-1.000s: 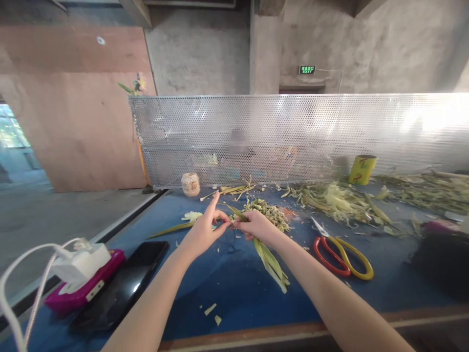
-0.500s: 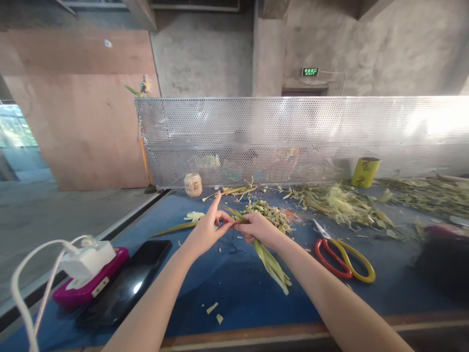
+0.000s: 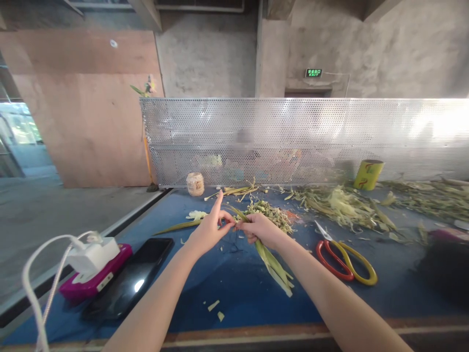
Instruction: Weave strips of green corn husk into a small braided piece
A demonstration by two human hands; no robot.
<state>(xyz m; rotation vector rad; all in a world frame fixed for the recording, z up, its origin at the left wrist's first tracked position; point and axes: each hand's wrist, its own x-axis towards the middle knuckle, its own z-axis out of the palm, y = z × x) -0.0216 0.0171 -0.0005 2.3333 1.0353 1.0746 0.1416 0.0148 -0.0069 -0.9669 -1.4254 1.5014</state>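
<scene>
Near the middle of the blue table, my left hand pinches something too small to make out between thumb and a finger, another finger pointing up. Its fingertips meet those of my right hand, which is closed around a bundle of green leaf strips. The strips hang down toward the table's front. Behind my right hand lies a pile of small dried green pieces. One long green strip lies left of my left hand. Scissors with a red and a yellow handle rest open on the right.
A black phone and a magenta power strip with white plugs lie at left. A twine roll, loose dried leaves and a yellow-green tube stand or lie near the perforated metal screen.
The whole view has shifted slightly, so the surroundings sit a little further right. Both hands keep nearly the same pose and grip.
</scene>
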